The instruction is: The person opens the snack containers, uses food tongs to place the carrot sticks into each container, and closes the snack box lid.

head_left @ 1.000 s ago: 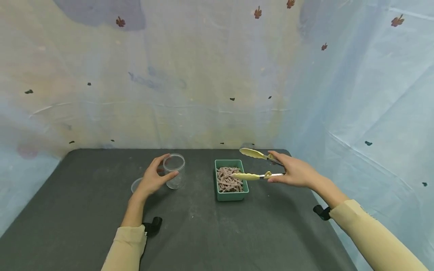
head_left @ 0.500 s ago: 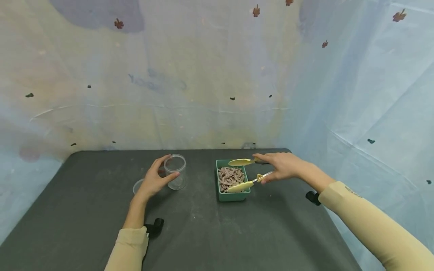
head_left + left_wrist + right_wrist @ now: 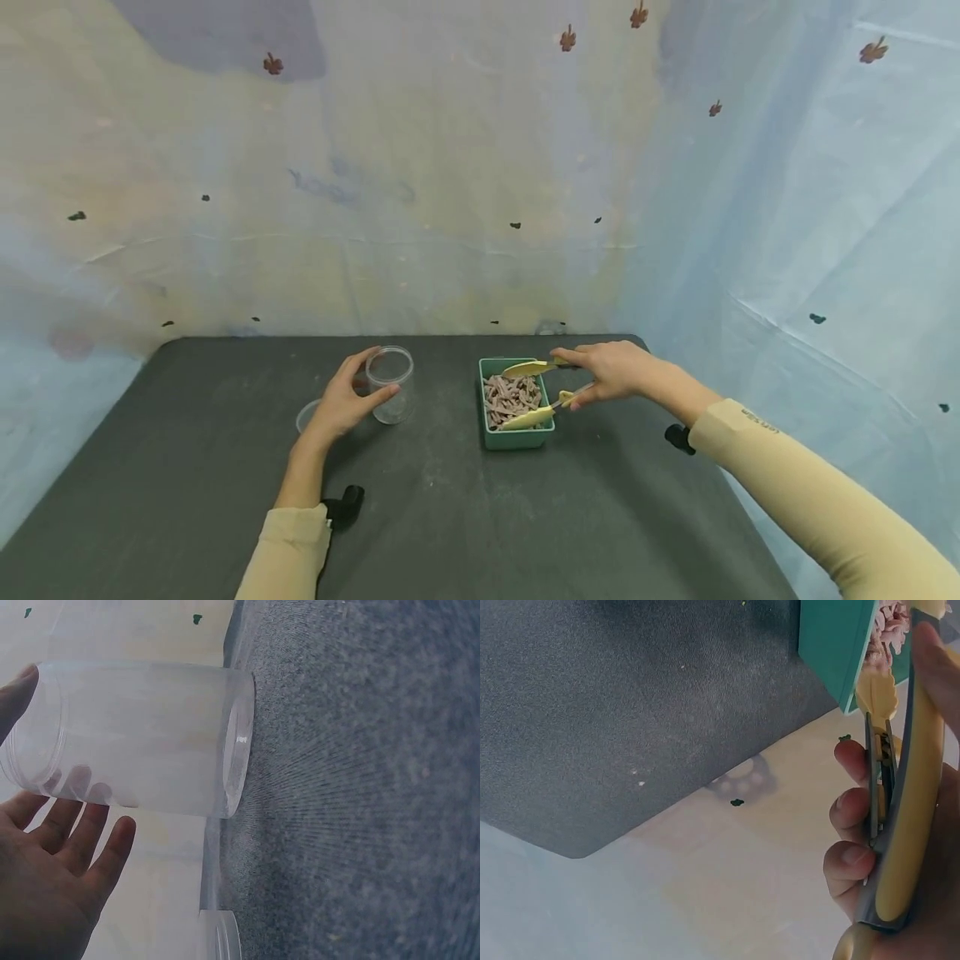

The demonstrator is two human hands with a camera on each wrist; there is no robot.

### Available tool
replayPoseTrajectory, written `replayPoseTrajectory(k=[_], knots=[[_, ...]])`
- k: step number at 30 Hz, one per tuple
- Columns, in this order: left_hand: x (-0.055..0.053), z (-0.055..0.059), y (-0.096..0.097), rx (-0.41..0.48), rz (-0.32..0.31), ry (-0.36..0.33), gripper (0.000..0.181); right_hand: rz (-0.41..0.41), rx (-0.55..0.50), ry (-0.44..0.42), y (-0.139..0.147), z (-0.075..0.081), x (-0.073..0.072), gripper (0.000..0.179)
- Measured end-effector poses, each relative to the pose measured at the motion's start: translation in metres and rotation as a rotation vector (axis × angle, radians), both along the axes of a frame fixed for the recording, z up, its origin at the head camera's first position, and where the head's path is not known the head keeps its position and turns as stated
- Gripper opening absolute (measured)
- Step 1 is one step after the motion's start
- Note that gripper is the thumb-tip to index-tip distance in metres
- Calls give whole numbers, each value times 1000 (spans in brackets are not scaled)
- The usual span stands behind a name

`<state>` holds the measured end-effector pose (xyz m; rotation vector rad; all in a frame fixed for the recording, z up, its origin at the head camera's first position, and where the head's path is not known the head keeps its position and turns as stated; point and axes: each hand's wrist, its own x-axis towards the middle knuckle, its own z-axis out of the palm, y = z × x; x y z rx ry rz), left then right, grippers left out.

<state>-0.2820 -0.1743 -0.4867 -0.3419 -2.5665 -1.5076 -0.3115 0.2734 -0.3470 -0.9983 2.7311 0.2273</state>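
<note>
A clear, open-topped plastic jar (image 3: 392,387) stands upright on the left half of the table. My left hand (image 3: 343,404) holds it near the top, thumb on one side and fingers on the other; the left wrist view shows several fingertips against the clear wall (image 3: 142,735). With my right hand (image 3: 611,371) I grip yellow-tipped tongs (image 3: 528,418), their arms spread apart. Both tips are down in a green rectangular container (image 3: 517,440), at the near and far ends of a heap of pinkish-brown strips (image 3: 506,396). In the right wrist view, fingers wrap the tongs' yellow-and-grey handle (image 3: 911,847).
A clear round lid (image 3: 303,417) lies on the dark table (image 3: 450,517), left of the jar and partly behind my left hand. A patterned sheet (image 3: 420,275) hangs behind the table and along its right side.
My right hand has moved left and slightly lower, bringing the tongs from the container's right side down into the strips. My left hand stays at the jar.
</note>
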Motion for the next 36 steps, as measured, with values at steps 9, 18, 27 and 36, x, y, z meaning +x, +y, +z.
replayPoseTrajectory(k=[9, 18, 27, 36], knots=[[1, -3, 2, 1, -5, 11, 85, 32, -6, 58, 1, -4, 4, 94], [3, 1, 1, -13, 0, -2, 86, 65, -45, 91, 6, -4, 7, 89], [4, 1, -1, -16, 5, -4, 86, 98, -97, 144, 11, -8, 9, 81], [1, 3, 1, -21, 10, 0, 86, 115, -140, 171, 18, -10, 13, 75]])
